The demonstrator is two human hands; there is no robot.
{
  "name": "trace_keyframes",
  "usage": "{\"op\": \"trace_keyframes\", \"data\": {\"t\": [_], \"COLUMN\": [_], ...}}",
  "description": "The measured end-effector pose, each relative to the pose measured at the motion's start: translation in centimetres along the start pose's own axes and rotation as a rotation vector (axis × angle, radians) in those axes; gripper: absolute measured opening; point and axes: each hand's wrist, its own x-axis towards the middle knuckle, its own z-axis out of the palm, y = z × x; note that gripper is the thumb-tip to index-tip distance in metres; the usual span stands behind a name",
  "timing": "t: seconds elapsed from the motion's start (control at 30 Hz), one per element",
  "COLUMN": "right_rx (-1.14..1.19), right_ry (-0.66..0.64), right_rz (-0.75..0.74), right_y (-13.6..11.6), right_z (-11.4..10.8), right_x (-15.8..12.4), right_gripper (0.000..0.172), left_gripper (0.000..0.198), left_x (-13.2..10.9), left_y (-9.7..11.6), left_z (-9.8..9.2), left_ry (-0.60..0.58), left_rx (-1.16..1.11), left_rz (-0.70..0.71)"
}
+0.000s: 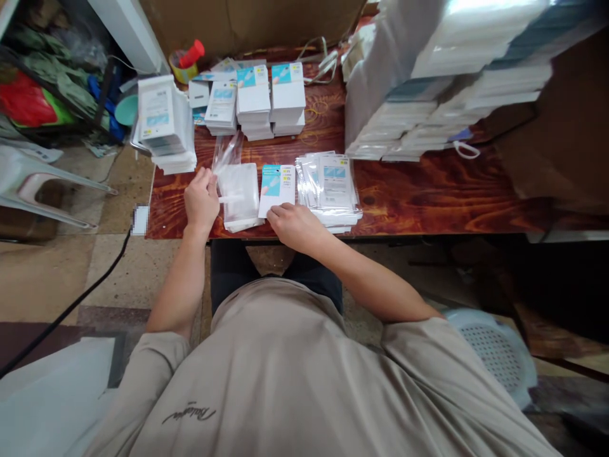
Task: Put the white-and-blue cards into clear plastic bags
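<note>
The blue-and-white cards (pixel 285 184) lie between the two hands, just right of the stack of clear bags (pixel 245 197). The left hand (pixel 202 197) has its fingers drawn together at the bags' left edge; whether they pinch film, I cannot tell. The right hand (pixel 297 225) curls narrowly over the cards' near edge, its grip unclear. Both forearms cross the tabletop's (pixel 428 197) front edge. Packed sleeves (pixel 335 184) sit close right, with wood grain showing beyond.

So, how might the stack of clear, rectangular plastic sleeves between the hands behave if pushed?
The stack may slide apart, as it looks glossy. Thin, transparent sleeves are probably floppy. Lying low, it seems unlikely to tip.
</note>
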Motion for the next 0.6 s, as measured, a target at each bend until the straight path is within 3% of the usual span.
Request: {"op": "trace_keyframes", "data": {"t": [0.1,0.2,0.33,0.47,0.53,0.6], "right_rx": [0.011,0.060,0.239,0.430,0.505,0.599], "right_ry": [0.031,0.109,0.220,0.360,0.510,0.741], "right_rz": [0.020,0.045,0.142,0.207,0.257,0.397], "right_y": [-0.1,-0.2,0.0,0.5,1.1,2.0], "right_z": [0.3,1.2,2.7,3.4,3.3,3.0], "right_x": [-0.3,-0.7,-1.3,-1.8,-2.0,-2.3], "right_gripper": [0.032,0.032,0.028,0.022,0.025,0.029], "left_gripper": [0.032,0.027,0.025,0.024,0.023,0.025], "left_x": [0.1,0.0,-0.1,-0.2,-0.3,-0.5], "left_y": [-0.2,0.2,1.2,1.3,1.2,1.2], "left_z": [0.8,1.6,2.2,2.6,2.8,2.8], "left_ry": [0.135,0.189,0.072,-0.043,-0.090,-0.073], "left_rx": [-0.144,-0.355,-0.690,-0.875,-0.902,-0.904], "left_rz": [0.061,-0.036,-0.223,-0.421,-0.497,-0.528]}}
